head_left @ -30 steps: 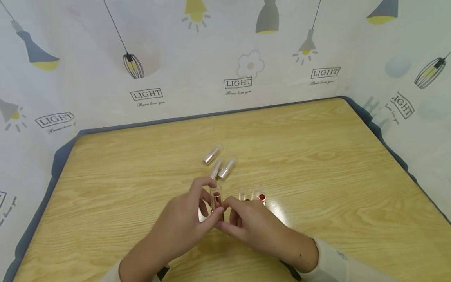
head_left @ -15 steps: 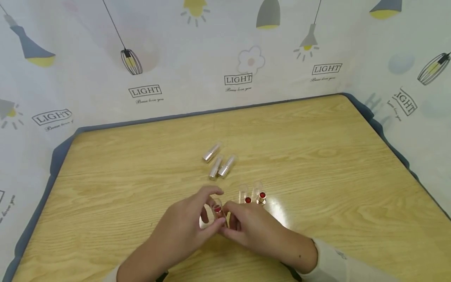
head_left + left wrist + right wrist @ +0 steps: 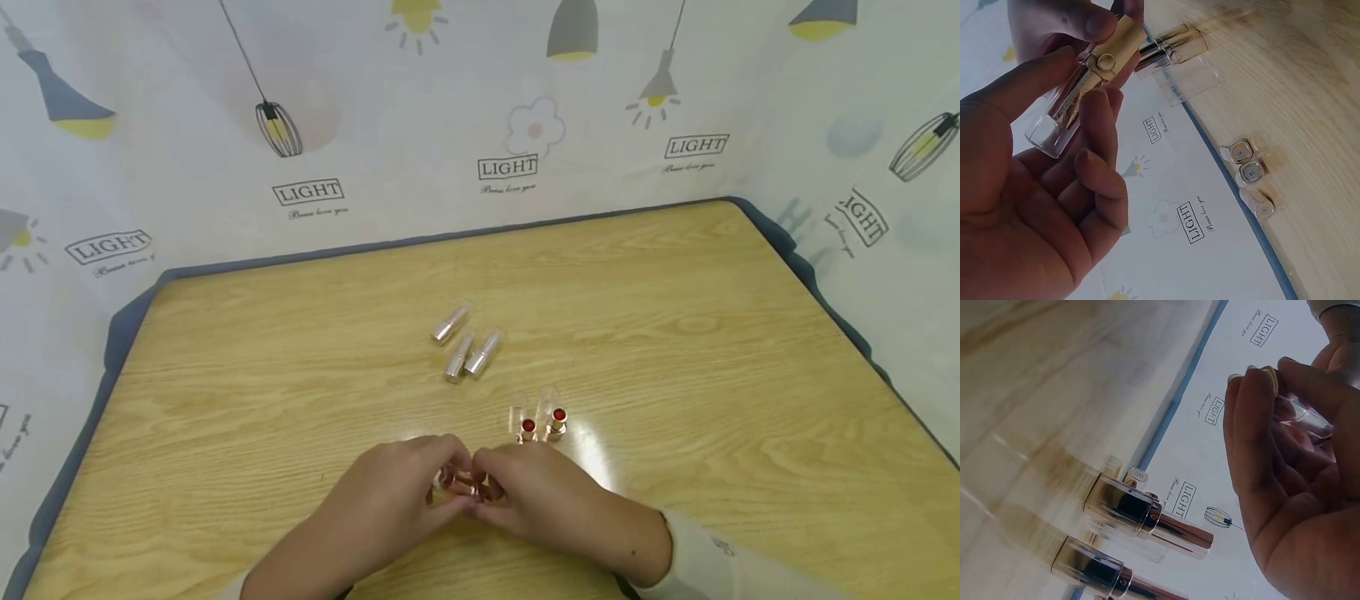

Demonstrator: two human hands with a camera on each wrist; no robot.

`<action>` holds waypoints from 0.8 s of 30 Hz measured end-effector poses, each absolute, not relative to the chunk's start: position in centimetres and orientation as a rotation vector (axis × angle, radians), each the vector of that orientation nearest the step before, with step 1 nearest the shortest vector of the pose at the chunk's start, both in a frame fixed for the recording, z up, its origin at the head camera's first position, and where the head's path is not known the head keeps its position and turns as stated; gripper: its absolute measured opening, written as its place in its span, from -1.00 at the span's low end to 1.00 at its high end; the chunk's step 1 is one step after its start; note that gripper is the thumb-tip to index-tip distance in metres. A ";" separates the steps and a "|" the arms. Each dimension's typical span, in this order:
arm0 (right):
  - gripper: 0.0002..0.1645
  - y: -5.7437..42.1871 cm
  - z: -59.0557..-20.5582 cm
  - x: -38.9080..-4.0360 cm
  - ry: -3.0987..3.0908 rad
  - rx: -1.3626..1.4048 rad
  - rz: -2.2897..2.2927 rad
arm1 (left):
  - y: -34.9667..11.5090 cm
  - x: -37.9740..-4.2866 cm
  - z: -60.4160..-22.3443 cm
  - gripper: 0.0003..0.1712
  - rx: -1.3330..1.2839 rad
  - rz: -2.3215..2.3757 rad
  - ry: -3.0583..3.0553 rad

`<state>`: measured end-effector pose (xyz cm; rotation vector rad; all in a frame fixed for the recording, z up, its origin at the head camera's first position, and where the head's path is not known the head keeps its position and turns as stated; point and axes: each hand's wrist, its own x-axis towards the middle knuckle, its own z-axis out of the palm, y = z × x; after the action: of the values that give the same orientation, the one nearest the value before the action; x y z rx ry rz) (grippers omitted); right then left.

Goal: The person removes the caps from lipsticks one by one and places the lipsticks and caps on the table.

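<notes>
Both hands meet over the near part of the table, holding one gold lipstick (image 3: 1124, 44) with a clear cap (image 3: 1047, 134) around its upper end. The left hand (image 3: 393, 492) pinches the clear cap between thumb and fingers, as the left wrist view shows. My right hand (image 3: 555, 492) grips the gold base with thumb and fingertips. In the head view the lipstick lies tilted sideways, its capped end toward the left palm and partly hidden by fingers. Just beyond the right hand stand two uncapped red lipsticks, one left (image 3: 528, 427) and one right (image 3: 558, 419).
Clear caps (image 3: 518, 408) stand right behind the two red lipsticks. Farther back, three capped pale lipsticks (image 3: 483, 354) lie on their sides close together. The wooden table (image 3: 675, 317) ends at a blue edge against a lamp-patterned backdrop (image 3: 420, 150).
The held lipstick has tipped from upright to sideways, and both hands have drawn slightly nearer the body. The left index finger has come down from above the cap. The lipsticks on the table stay put.
</notes>
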<state>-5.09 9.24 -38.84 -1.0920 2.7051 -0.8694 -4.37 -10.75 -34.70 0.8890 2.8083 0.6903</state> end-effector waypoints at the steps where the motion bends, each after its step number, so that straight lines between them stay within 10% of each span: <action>1: -0.75 9.2 -38.8 -5.1 2.708 -1.095 -0.853 | -10.7 -4.4 -34.7 -0.71 0.898 0.675 2.813; 24: -0.75 9.5 -39.2 -5.2 2.742 -1.051 -0.787 | -12.2 -4.5 -33.3 -0.74 0.748 0.627 2.956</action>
<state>-5.16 9.46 -39.24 -1.0514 2.7416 -0.7868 -4.47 -12.23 -33.25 0.7480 2.9558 0.6273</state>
